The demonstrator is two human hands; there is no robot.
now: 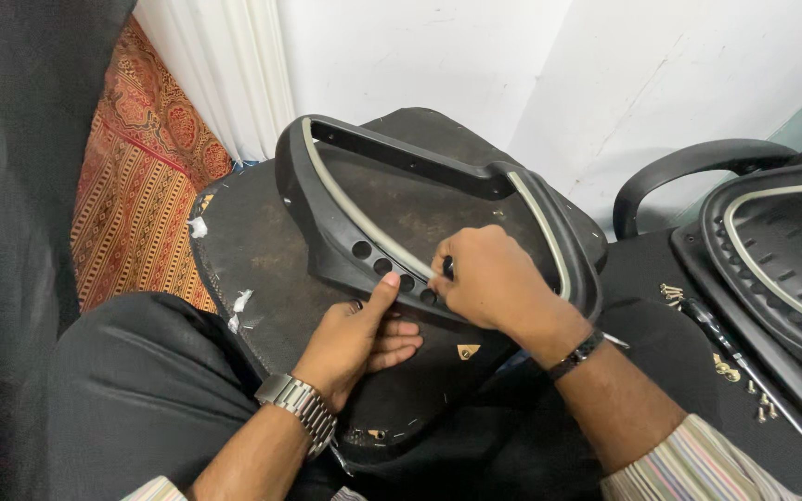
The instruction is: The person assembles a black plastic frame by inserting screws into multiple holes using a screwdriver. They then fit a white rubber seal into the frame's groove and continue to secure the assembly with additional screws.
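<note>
Armrest frame: black plastic chair armrest (392, 199), a loop shape with a pale strip along its edge. It lies on the underside of a seat base.
Seat base: dark, flat, worn board (262, 260) under the armrest, resting over the person's lap.
Holes: a row of round holes (384, 265) on the near side of the armrest.
Left hand: the left hand (355, 339) sits just below the armrest. The thumb presses up on the armrest near the holes. The other fingers are curled in loosely and grip nothing.
Right hand: the right hand (489, 278) is closed around a small dark tool (447, 267). The tip of the tool is at the last hole in the armrest.
Loose bits: gold screws (672, 294) and a long screwdriver (754, 371) lie far to the right of the armrest, beside a second chair part (782, 250).
What could go wrong: I think the tool could slip out of the hole and poke the left thumb, because the thumb is so close. The armrest might also slide on the board if the thumb lets go.
</note>
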